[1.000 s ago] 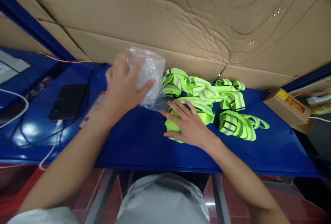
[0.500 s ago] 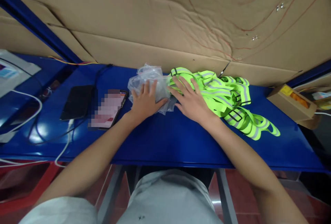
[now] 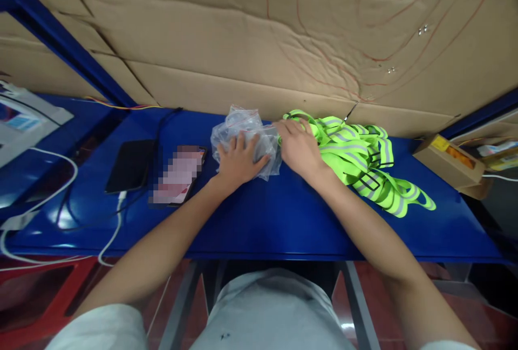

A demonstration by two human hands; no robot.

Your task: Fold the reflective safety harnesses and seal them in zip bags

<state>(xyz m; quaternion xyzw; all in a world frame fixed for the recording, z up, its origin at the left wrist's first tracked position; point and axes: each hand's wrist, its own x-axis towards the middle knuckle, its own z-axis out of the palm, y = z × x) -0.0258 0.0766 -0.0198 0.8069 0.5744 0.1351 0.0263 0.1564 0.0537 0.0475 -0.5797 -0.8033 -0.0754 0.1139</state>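
My left hand (image 3: 238, 160) lies flat with fingers spread on a crumpled clear plastic bag (image 3: 243, 126) on the blue table (image 3: 259, 220). Just right of it, my right hand (image 3: 297, 145) has its fingers curled at the bag's right edge, against a pile of neon yellow-green reflective straps (image 3: 360, 158). What the right fingers pinch is hidden. The strap pile spreads to the right along the table's back.
Left of the bag lie a phone with a lit screen (image 3: 178, 175) and a dark phone (image 3: 131, 165) with white cables (image 3: 109, 231). A small cardboard box (image 3: 449, 164) stands at the right end. A cardboard wall (image 3: 259, 42) closes the back.
My left hand brought the bag down from the air onto the table and pressed it flat. My right hand slid from the strap pile to the bag's edge, and its fingers curled.
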